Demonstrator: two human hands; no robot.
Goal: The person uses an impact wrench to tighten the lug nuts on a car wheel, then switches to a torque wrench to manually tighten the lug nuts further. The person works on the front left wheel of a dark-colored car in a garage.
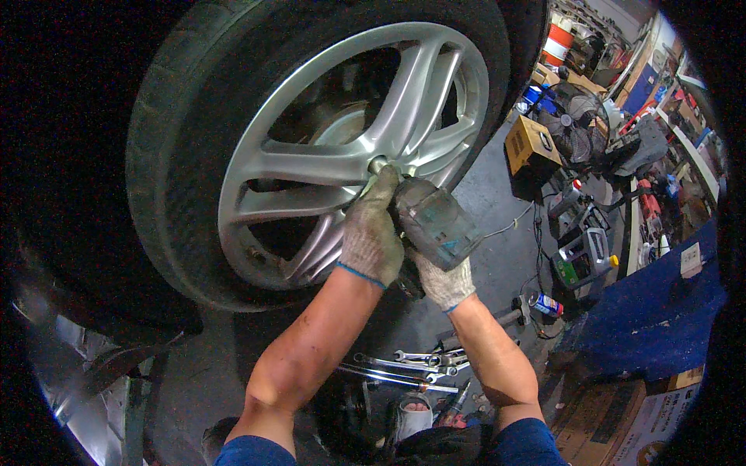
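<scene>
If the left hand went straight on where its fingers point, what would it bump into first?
Probably the silver wheel, near its centre, though depth there is hard to judge.

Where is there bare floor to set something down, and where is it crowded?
Bare grey floor shows between the power tool and the jug with a yellow cap; a thin cable crosses it. A dimmer patch lies between the tire and left forearm. It is crowded between the forearms, with wrenches, and around the fan.

Smooth grey floor [491, 200]. Flat dark-blue panel [633, 322], right; brown cardboard box [598, 423] near it. Cluttered, pale-edged shelving [688, 151], upper right.
</scene>
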